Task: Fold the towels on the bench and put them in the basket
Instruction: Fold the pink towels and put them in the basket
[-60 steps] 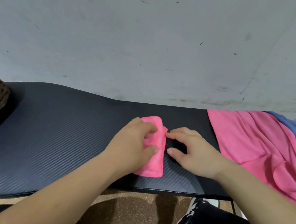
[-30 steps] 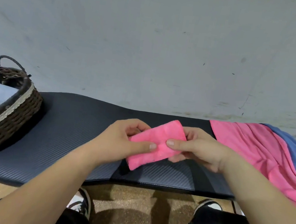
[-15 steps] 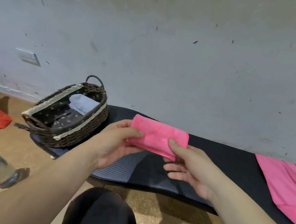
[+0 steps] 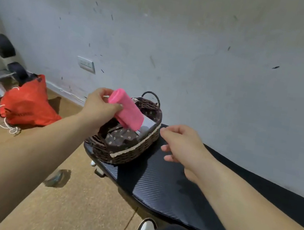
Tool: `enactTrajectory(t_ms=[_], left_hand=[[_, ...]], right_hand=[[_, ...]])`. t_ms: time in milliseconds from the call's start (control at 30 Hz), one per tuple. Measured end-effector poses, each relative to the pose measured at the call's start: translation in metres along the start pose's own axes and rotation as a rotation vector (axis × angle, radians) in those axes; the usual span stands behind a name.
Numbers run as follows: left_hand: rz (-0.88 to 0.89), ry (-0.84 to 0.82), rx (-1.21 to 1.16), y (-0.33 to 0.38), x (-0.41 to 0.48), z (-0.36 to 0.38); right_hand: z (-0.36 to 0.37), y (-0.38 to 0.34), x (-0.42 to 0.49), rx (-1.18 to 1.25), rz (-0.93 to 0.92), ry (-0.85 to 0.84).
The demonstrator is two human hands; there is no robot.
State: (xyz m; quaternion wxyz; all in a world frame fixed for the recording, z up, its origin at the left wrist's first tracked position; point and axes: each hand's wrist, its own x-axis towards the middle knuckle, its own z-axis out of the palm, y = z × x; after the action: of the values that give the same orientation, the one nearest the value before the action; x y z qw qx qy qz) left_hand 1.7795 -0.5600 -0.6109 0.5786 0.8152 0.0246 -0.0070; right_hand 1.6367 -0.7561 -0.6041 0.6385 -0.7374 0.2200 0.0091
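Done so far: You have a pink towel [image 4: 127, 112] folded into a compact block, and one pale folded towel [image 4: 147, 126] already lies inside the basket [image 4: 131, 152], at its far end against the wall side.
In hand now: Your left hand [image 4: 99, 106] grips the pink towel by its upper end, thumb on the near face and fingers wrapped behind it, so the block tilts down toward the basket.
Where the towel is: It hangs above the basket's opening, over the left half, its lower end close to the pale towel; whether the two touch you cannot tell from this view.
Right hand: Your right hand [image 4: 184, 145] holds nothing; its fingers are loosely spread and curled, hovering just right of the basket rim, above the counter [image 4: 165, 186].
Basket: It sits on the left end of the counter, its patterned dark lining showing bare cloth nearer to you, so there looks to be room beside the pale towel.
Left to do: The pink towel is not yet set down; by my judgement you are at the placing step.
Beyond that: No other towels show on the part of the counter in view right of the basket, so you cannot tell from here how many remain.
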Motion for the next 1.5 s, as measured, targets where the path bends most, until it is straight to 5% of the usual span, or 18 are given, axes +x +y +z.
enactTrajectory(t_ms=[300, 367, 467, 533, 700, 967, 1067, 1267, 1500], left_hand=[[-0.274, -0.221, 0.069, -0.046, 0.069, 0.014], [-0.159, -0.248, 0.434, -0.057, 0.079, 0.021], [0.240, -0.224, 0.984, -0.063, 0.083, 0.034], [0.382, -0.333, 1.021, -0.066, 0.080, 0.045], [0.340, -0.534, 1.197, -0.085, 0.077, 0.064], [0.318, -0.663, 1.237, -0.075, 0.062, 0.062], [0.344, -0.594, 1.171, -0.055, 0.046, 0.055], [0.642, -0.454, 0.854, -0.004, -0.024, 0.091], [0.712, -0.804, 0.672, 0.036, -0.140, 0.203]], right_hand=[[0.019, 0.015, 0.038, -0.015, 0.062, -0.045], [0.018, 0.018, 0.046, -0.011, 0.064, -0.025], [0.017, 0.021, 0.053, -0.019, 0.076, -0.027], [0.015, 0.022, 0.057, -0.026, 0.082, -0.037], [0.011, 0.025, 0.063, -0.012, 0.089, -0.036], [-0.013, 0.025, 0.045, -0.043, 0.099, -0.047], [-0.034, 0.021, 0.029, -0.056, 0.068, -0.065], [-0.105, 0.030, -0.014, -0.065, 0.067, 0.021], [-0.224, 0.083, -0.079, -0.094, 0.150, 0.159]])
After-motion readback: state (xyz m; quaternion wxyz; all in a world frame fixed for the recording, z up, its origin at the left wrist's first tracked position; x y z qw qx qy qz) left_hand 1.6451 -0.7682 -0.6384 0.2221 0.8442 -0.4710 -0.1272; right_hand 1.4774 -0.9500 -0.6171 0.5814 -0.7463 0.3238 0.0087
